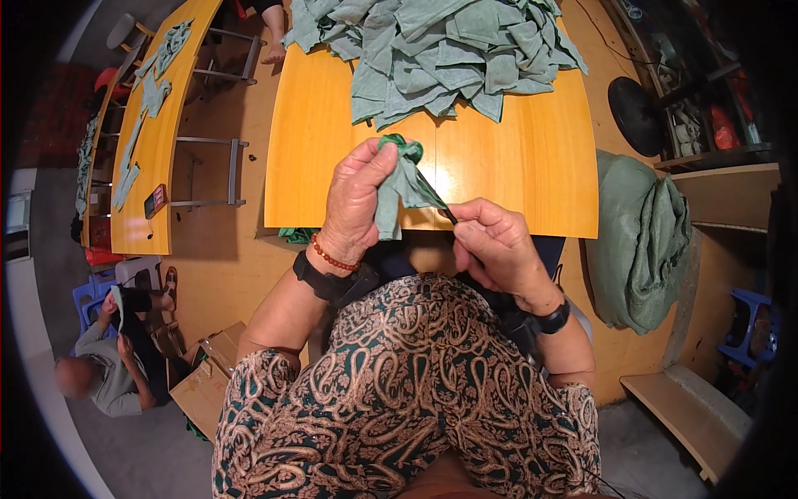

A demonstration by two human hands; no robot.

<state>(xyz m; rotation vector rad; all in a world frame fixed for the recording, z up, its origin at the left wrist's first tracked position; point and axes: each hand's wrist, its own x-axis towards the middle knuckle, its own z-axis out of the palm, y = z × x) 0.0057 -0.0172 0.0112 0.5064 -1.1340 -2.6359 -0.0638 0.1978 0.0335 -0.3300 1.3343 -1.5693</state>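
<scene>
Two hands [352, 198], green cloth [389, 206] between, left gripping it

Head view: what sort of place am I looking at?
Probably a small fabric workshop: a heap of green cloth pieces lies on the near table, more cloth lies on a second table, and a seated co-worker holds a pale strip.

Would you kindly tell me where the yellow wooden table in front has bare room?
The yellow wooden table is bare between its left edge, the grey-green cloth pile and the left hand, and between its right edge, the pile and the right hand. The far part lies under the pile; hands crowd the near middle.
</scene>
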